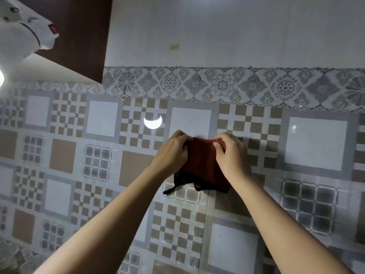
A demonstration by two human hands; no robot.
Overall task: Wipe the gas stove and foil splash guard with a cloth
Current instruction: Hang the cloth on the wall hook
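Observation:
A dark red cloth (201,165) with a black frayed lower edge hangs in front of the patterned tiled wall (98,159). My left hand (171,153) grips its upper left corner. My right hand (231,153) pinches its upper right corner, thumb on top. Both forearms reach up from the bottom of the view. A crinkled strip of foil (11,256) shows at the bottom left corner. The gas stove is out of view.
A white appliance (21,34) with a red switch sits at the top left, beside a dark brown cabinet panel (85,32). A floral tile border (237,86) runs across the wall under plain white tiles. A light reflection (153,121) glares on the wall.

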